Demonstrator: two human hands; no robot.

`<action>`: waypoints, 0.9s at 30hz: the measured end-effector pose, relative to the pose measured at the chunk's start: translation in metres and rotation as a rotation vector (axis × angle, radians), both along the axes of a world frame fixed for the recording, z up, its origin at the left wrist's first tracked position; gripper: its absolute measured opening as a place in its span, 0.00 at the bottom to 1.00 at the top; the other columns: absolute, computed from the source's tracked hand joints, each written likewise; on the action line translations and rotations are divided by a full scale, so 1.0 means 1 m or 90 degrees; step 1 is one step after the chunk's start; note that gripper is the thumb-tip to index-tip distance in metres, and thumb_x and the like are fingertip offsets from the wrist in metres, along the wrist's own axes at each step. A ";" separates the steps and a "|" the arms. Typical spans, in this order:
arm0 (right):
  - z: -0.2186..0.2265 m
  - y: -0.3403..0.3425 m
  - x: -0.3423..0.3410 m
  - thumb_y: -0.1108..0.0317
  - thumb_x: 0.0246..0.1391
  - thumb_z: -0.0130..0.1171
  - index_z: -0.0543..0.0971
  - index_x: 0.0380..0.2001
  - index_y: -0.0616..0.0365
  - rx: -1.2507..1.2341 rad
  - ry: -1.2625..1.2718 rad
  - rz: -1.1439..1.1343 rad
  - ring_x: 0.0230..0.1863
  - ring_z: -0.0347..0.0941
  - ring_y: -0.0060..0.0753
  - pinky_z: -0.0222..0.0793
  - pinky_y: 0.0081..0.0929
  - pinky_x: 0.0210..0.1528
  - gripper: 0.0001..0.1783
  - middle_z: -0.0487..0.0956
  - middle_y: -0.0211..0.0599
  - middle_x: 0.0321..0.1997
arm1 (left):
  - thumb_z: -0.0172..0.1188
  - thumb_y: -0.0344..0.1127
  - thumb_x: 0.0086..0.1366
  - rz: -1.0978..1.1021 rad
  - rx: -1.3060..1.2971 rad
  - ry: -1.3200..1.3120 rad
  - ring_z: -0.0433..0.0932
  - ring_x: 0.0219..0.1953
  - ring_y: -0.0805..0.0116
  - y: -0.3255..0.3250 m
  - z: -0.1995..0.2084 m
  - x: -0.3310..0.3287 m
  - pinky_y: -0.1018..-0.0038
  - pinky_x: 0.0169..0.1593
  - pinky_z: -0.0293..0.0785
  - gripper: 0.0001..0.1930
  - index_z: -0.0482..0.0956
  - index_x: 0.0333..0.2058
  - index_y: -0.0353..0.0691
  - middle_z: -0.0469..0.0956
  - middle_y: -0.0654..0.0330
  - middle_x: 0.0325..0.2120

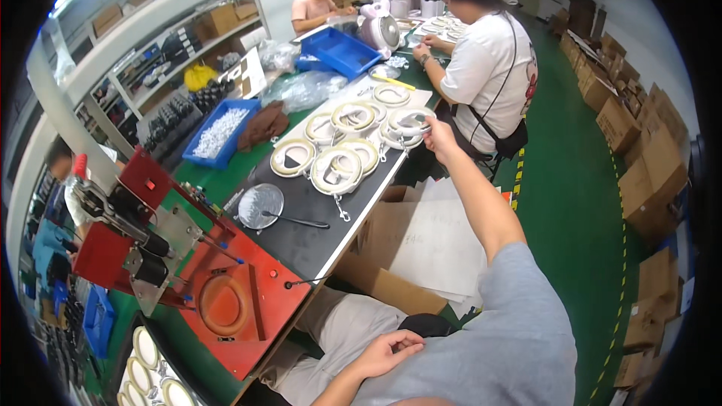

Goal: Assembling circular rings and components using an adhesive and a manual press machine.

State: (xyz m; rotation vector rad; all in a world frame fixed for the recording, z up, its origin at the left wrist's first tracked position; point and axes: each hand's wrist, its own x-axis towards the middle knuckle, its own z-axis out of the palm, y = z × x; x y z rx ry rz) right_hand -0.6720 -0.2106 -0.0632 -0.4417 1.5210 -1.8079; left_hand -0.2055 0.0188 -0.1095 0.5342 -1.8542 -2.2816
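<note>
At the far end of the near table, my right hand [440, 139] pinches the edge of a cream ring-shaped part [411, 122], raised slightly over other rings. Several similar rings with small wire tails lie in overlapping piles on the table, among them a front ring [336, 171] and a left ring [293, 157]. My left hand [387, 353] rests at my lap against my grey shirt, fingers loosely bent, with nothing visible in it. Left of the rings stands a round clear dish [261, 206], a black-handled brush or spatula [301, 221] lying against it.
A red press fixture [226, 304] with a lever stands at the near left. Beyond it are a blue bin of small white parts [219, 134] and an empty blue tray [341, 51]. A co-worker [481, 60] sits ahead right; cardboard boxes [654, 173] line the wall.
</note>
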 end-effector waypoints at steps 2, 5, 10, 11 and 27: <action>0.002 -0.002 0.004 0.56 0.65 0.55 0.76 0.32 0.55 0.006 0.002 0.000 0.13 0.61 0.18 0.55 0.16 0.15 0.14 0.70 0.27 0.19 | 0.63 0.32 0.70 -0.005 0.005 -0.012 0.74 0.33 0.84 0.000 -0.003 0.001 0.83 0.39 0.70 0.09 0.84 0.47 0.38 0.80 0.71 0.31; 0.007 0.001 0.008 0.55 0.66 0.54 0.73 0.26 0.57 -0.009 0.004 0.008 0.12 0.62 0.20 0.56 0.18 0.13 0.19 0.71 0.31 0.18 | 0.63 0.32 0.71 -0.007 0.008 -0.035 0.74 0.34 0.84 0.000 -0.007 0.003 0.83 0.41 0.71 0.10 0.84 0.48 0.38 0.82 0.70 0.33; 0.009 0.014 0.005 0.55 0.66 0.55 0.73 0.27 0.57 -0.017 -0.002 0.013 0.12 0.61 0.19 0.56 0.17 0.13 0.18 0.71 0.29 0.18 | 0.63 0.32 0.71 -0.011 0.023 -0.068 0.78 0.39 0.83 0.001 -0.003 0.003 0.83 0.45 0.73 0.11 0.84 0.49 0.37 0.84 0.67 0.37; 0.010 0.016 0.005 0.55 0.66 0.55 0.74 0.27 0.57 -0.017 -0.004 0.016 0.12 0.62 0.19 0.57 0.17 0.13 0.18 0.71 0.29 0.18 | 0.62 0.31 0.71 -0.016 0.041 -0.073 0.79 0.40 0.82 0.001 -0.002 0.003 0.82 0.47 0.74 0.11 0.84 0.49 0.36 0.85 0.65 0.39; 0.006 0.021 -0.032 0.52 0.67 0.54 0.78 0.36 0.54 0.010 -0.034 0.043 0.14 0.59 0.18 0.54 0.16 0.16 0.17 0.68 0.25 0.19 | 0.56 0.34 0.75 -0.046 0.317 -0.011 0.80 0.47 0.73 -0.026 -0.031 0.007 0.76 0.53 0.75 0.15 0.78 0.56 0.35 0.84 0.55 0.48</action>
